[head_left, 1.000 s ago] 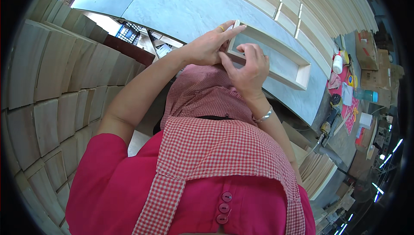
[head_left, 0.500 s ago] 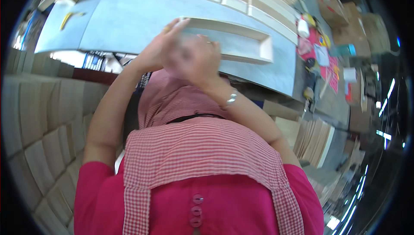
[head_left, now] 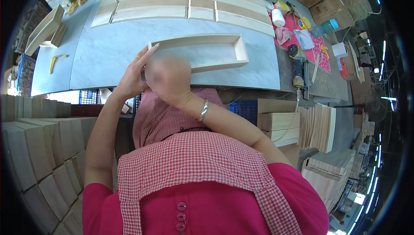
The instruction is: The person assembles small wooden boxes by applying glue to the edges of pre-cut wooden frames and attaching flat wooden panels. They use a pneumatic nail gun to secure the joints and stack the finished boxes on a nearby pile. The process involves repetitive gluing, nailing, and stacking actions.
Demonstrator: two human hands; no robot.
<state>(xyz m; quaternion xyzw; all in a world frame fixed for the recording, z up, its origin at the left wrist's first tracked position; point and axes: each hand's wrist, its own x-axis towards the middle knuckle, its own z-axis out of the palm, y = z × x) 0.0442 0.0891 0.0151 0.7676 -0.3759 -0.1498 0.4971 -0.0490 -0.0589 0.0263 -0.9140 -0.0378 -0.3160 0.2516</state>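
Observation:
A long, shallow pale wooden frame (head_left: 220, 66) lies on the grey-white tabletop near its front edge. My left hand (head_left: 134, 76) is at the frame's left end, its fingers laid along the corner and closed on it. My right hand (head_left: 174, 84) has a silver bangle at its wrist and is in front of that same end, close to the left hand. A blur covers its fingers, so their pose and anything in them are hidden. The frame's near left corner is also hidden behind the right hand.
Flat wooden panels (head_left: 151, 6) lie along the back. A nail gun (head_left: 298, 73), a white bottle (head_left: 278, 18) and a pink cloth (head_left: 283, 36) are at the right. A yellow tool (head_left: 54, 62) and small wooden frames (head_left: 45, 30) are far left. Wood blocks (head_left: 41, 148) stack beside me.
The whole view has shifted and turned, showing more of the table's back and left. Both hands stay at the frame's left end, and the frame appears farther left in the picture.

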